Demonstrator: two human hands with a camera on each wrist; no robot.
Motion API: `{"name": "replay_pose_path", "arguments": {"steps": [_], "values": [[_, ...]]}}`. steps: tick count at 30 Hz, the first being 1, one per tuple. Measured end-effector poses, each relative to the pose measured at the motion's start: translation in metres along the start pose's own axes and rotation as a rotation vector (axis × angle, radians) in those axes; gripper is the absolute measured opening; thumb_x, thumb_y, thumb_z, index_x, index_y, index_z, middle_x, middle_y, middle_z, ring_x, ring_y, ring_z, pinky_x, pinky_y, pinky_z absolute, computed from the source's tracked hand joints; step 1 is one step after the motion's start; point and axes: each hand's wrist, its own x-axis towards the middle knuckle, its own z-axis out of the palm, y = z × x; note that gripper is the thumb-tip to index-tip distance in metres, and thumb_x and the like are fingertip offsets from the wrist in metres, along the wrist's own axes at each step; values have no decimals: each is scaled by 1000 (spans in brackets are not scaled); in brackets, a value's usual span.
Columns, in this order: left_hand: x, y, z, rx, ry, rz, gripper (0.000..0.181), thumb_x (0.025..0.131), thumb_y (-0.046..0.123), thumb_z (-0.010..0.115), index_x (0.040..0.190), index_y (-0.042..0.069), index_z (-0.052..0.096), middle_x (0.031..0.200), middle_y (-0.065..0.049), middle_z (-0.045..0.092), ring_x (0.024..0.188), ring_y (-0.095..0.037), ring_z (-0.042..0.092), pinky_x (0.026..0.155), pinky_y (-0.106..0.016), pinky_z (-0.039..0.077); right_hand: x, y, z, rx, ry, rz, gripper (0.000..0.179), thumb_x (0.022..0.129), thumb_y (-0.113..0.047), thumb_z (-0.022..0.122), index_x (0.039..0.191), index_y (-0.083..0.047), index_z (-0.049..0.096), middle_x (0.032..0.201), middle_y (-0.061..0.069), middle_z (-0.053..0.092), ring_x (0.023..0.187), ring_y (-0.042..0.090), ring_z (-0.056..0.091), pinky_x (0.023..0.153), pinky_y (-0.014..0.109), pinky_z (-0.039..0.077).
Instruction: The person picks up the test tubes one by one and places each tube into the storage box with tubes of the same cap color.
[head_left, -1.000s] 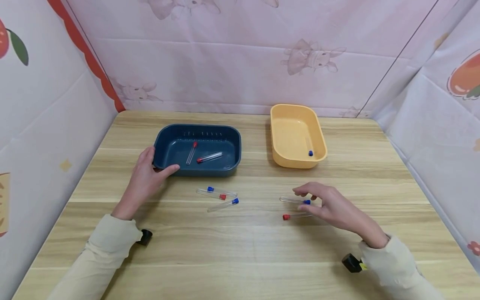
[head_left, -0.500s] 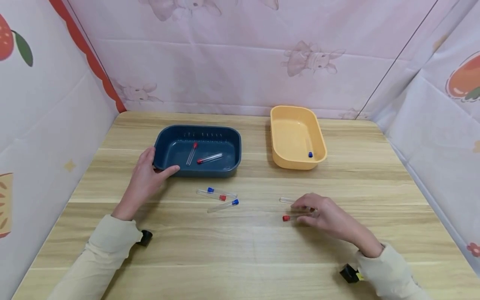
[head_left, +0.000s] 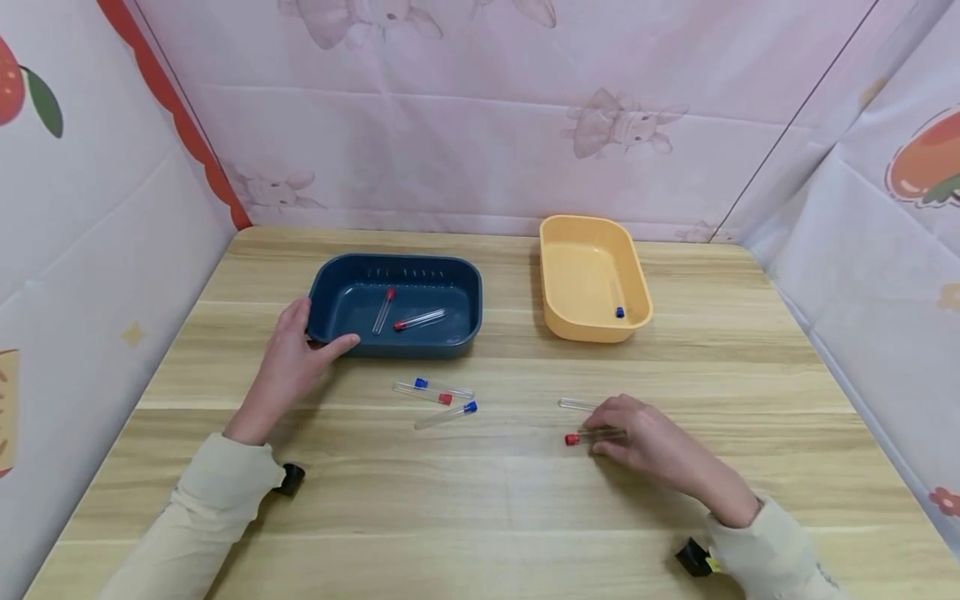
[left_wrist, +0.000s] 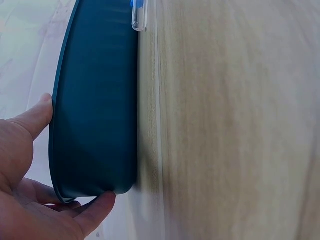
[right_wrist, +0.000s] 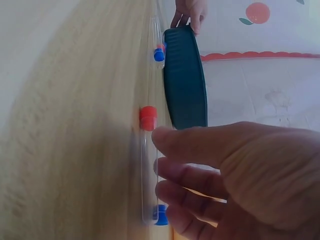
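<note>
My left hand holds the left end of a dark blue basin, thumb on its front rim and fingers round the corner. In the left wrist view, the fingertips lie against its wall. Two red-capped test tubes lie inside it. My right hand is low over the table, thumb and fingers parted about a red-capped test tube; its fingertips appear to touch the glass. Just behind lies another test tube, its blue cap showing in the right wrist view.
A yellow basin stands at the back right with a blue-capped tube inside. Before the dark blue basin lie a red-capped tube and two blue-capped tubes, one of them nearer me. Printed cloth hangs behind the table.
My right hand has come down and toward me, from over the blue-capped tube to the red-capped tube, which has stayed in place. The left hand keeps its hold on the dark blue basin.
</note>
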Motion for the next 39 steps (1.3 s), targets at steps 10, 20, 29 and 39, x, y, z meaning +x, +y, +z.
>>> {"name": "replay_pose_path", "arguments": {"steps": [10, 20, 29, 39], "values": [[1, 0, 0, 6, -3, -14, 103, 82, 56, 61, 147, -1, 8, 151, -23, 8, 132, -43, 21, 99, -59, 28, 1, -2, 6, -28, -21, 10, 22, 78, -8, 75, 96, -18, 70, 95, -11, 63, 87, 5, 58, 75, 27, 51], [0, 1, 1, 4, -2, -12, 103, 81, 58, 60, 147, -1, 8, 151, -23, 9, 131, -44, 21, 97, -60, 30, 4, -10, 11, 6, -36, 46, 17, 79, -11, 74, 94, -16, 71, 87, -10, 63, 76, 3, 57, 66, 23, 51], [0, 0, 1, 3, -6, -8, 102, 82, 56, 61, 147, -2, 8, 151, -23, 8, 132, -44, 21, 98, -59, 29, 12, -18, 19, 39, -48, 102, 12, 80, -14, 74, 91, -16, 70, 77, -15, 56, 67, 1, 51, 57, 19, 46], [-1, 1, 0, 4, 0, -7, 102, 82, 56, 61, 147, -2, 9, 151, -24, 9, 131, -44, 22, 99, -59, 29, 25, -29, 26, 102, -48, 194, 14, 78, -15, 76, 90, -12, 70, 68, -13, 55, 59, 2, 49, 51, 21, 44]]}}
